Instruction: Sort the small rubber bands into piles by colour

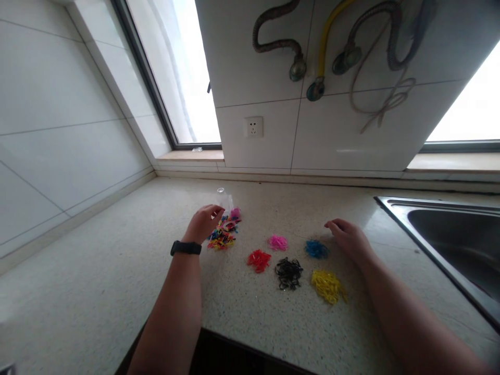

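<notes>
My left hand (pixel 205 223), with a black band on the wrist, hovers at the edge of a mixed heap of small colourful rubber bands (pixel 224 235). Its thumb and fingertips are pinched together; what they hold, if anything, is too small to make out. My right hand (pixel 349 238) is just right of and behind the blue rubber bands (pixel 316 249), its fingers closed with their contents hidden. Between the hands lie separate piles of pink rubber bands (pixel 278 242), red rubber bands (pixel 259 260), black rubber bands (pixel 288 273) and yellow rubber bands (pixel 328 286).
A clear plastic container (pixel 221 195) lies behind the mixed heap. To the right, a steel sink (pixel 394 204) is set into the speckled counter (pixel 242 307). The tiled wall behind carries a socket (pixel 254 127) and hoses (pixel 323 47) with valves.
</notes>
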The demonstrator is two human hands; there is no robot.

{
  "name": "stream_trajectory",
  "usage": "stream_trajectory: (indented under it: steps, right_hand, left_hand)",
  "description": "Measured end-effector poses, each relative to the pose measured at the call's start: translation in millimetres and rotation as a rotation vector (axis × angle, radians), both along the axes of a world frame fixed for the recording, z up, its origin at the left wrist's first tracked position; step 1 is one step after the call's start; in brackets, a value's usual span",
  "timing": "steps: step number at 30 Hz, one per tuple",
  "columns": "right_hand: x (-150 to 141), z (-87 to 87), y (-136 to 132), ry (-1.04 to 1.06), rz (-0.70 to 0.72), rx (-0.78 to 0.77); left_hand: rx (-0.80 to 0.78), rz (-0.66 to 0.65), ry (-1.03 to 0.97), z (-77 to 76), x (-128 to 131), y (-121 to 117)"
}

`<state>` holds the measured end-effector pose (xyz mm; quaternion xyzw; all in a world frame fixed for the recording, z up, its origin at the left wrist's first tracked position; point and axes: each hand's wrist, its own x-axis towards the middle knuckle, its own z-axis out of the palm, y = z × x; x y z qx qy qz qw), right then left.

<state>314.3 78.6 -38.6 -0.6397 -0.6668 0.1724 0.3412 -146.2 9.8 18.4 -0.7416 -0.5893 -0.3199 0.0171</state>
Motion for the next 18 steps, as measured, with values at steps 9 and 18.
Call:
stream_trajectory:
  steps: [9,18]
  right_hand:
    - [0.6,-0.9,0.4,-0.028,0.004,-0.025]
    - [0.6,-3.1,0.3,-0.026,0.001,-0.025]
  left_hand:
    - [-0.212,-0.024,0.094,-17.6,-5.0,11.7]
    - [-0.282,0.056,0.142,-25.4,-4.3,17.4]
